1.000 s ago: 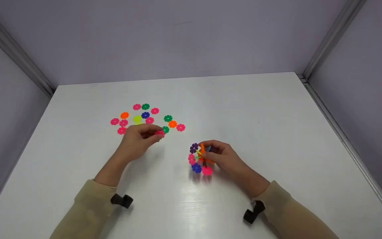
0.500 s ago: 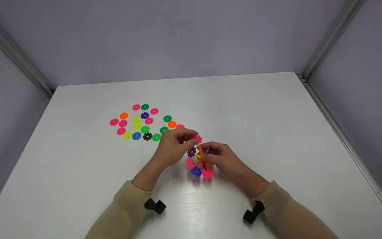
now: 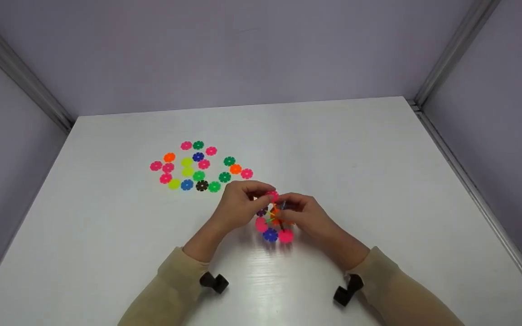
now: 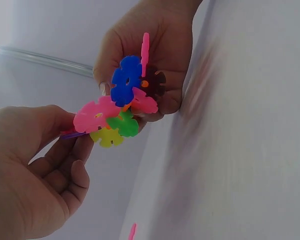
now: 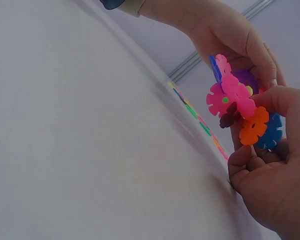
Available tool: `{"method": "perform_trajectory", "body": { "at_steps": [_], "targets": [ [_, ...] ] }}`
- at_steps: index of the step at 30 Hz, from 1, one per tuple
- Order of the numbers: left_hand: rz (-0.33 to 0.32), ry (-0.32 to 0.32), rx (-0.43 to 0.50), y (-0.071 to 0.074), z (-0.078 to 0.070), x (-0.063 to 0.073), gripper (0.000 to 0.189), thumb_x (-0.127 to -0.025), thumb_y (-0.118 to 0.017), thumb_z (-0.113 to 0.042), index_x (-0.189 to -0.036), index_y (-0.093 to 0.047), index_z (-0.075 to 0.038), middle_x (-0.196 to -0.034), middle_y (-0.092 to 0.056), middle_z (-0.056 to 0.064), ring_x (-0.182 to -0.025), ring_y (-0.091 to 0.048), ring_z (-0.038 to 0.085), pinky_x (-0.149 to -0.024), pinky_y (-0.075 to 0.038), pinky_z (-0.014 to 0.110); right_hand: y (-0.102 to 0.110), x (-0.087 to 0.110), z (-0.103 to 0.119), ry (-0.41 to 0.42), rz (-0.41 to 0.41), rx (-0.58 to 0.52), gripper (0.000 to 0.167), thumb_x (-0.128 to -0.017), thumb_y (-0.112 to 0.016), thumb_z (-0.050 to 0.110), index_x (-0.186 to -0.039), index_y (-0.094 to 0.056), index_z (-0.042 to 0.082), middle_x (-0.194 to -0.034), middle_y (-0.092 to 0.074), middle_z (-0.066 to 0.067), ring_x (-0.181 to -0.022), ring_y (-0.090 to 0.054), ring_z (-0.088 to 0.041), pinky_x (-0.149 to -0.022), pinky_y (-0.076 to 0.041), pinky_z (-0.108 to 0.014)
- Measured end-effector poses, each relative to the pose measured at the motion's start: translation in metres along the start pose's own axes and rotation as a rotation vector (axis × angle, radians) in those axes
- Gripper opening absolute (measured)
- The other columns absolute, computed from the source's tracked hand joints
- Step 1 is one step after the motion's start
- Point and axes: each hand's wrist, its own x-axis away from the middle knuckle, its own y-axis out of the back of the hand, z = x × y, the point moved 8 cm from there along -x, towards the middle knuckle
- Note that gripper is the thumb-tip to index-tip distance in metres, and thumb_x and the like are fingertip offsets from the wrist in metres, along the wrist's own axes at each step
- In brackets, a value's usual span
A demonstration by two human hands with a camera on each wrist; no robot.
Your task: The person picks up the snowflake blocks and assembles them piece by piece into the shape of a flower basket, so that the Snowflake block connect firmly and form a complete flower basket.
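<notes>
Pink disc (image 3: 272, 196) now meets cluster (image 3: 272, 224).

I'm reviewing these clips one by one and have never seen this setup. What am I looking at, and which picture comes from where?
No machine here: a person works with two bare hands. The wide picture comes from a camera on the head; the two close-ups come from cameras strapped to each wrist. On the white table lie loose flower-shaped plastic discs in many colours. The right hand holds a cluster of joined discs. The left hand pinches a pink disc against the top of that cluster.
</notes>
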Motion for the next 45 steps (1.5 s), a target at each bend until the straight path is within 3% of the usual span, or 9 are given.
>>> {"method": "perform_trajectory", "body": {
  "at_steps": [6,10,17,24,32,39,45],
  "targets": [
    [-0.040,0.017,-0.001,0.006,0.006,-0.001,0.017,-0.101,-0.073,-0.013,-0.116,-0.082,-0.013,-0.100,-0.078,-0.004,-0.081,-0.067,0.021,-0.070,-0.059,0.028,-0.001,0.001,0.001,-0.023,0.006,0.026,0.044,-0.095,-0.070,0.003,-0.139,-0.065,-0.002,-0.123,-0.069,-0.011,-0.108,-0.062,-0.026,-0.090,-0.057,-0.027],
    [-0.062,0.010,0.000,0.008,0.006,-0.001,0.018,-0.101,-0.073,-0.011,-0.116,-0.082,-0.012,-0.100,-0.079,-0.002,-0.082,-0.068,0.020,-0.070,-0.060,0.029,-0.001,0.001,0.002,-0.028,0.003,0.034,0.042,-0.097,-0.068,0.004,-0.139,-0.065,-0.002,-0.123,-0.070,-0.012,-0.107,-0.062,-0.027,-0.089,-0.057,-0.026],
    [-0.026,0.004,-0.018,0.005,0.002,-0.001,0.018,-0.101,-0.074,-0.014,-0.116,-0.083,-0.014,-0.100,-0.079,-0.005,-0.079,-0.069,0.017,-0.069,-0.059,0.028,0.000,0.003,0.001,-0.041,-0.013,0.035,0.037,-0.099,-0.068,0.006,-0.135,-0.068,-0.001,-0.112,-0.071,-0.012,-0.097,-0.062,-0.026,-0.080,-0.058,-0.026],
    [-0.015,-0.023,-0.028,0.001,0.001,-0.001,0.017,-0.101,-0.074,-0.014,-0.115,-0.083,-0.013,-0.101,-0.079,-0.006,-0.079,-0.068,0.017,-0.070,-0.058,0.028,0.001,0.002,0.000,-0.038,-0.010,0.054,0.032,-0.100,-0.069,0.009,-0.131,-0.071,0.002,-0.109,-0.071,-0.011,-0.094,-0.063,-0.026,-0.080,-0.057,-0.028],
    [0.010,0.002,-0.070,-0.003,0.004,0.000,0.018,-0.100,-0.077,-0.019,-0.116,-0.084,-0.016,-0.101,-0.079,-0.009,-0.080,-0.065,0.020,-0.067,-0.055,0.027,0.004,0.002,0.000,-0.022,-0.017,0.082,0.028,-0.102,-0.067,0.009,-0.129,-0.073,0.004,-0.103,-0.073,-0.012,-0.085,-0.067,-0.025,-0.075,-0.059,-0.028],
    [0.013,-0.008,-0.069,-0.006,0.008,-0.001,0.017,-0.099,-0.078,-0.019,-0.114,-0.085,-0.017,-0.098,-0.078,-0.011,-0.077,-0.062,0.018,-0.065,-0.052,0.026,0.007,0.003,0.001,-0.026,-0.043,0.126,0.027,-0.101,-0.069,0.013,-0.126,-0.075,0.004,-0.107,-0.073,-0.010,-0.090,-0.065,-0.025,-0.075,-0.058,-0.026],
    [-0.009,-0.005,-0.066,-0.005,0.011,-0.001,0.019,-0.100,-0.076,-0.020,-0.118,-0.083,-0.014,-0.101,-0.079,-0.008,-0.082,-0.067,0.015,-0.071,-0.059,0.027,0.009,0.002,0.002,-0.033,-0.073,0.102,0.031,-0.102,-0.071,0.016,-0.131,-0.072,0.006,-0.114,-0.070,-0.011,-0.098,-0.063,-0.026,-0.078,-0.058,-0.024]
  ]
}}
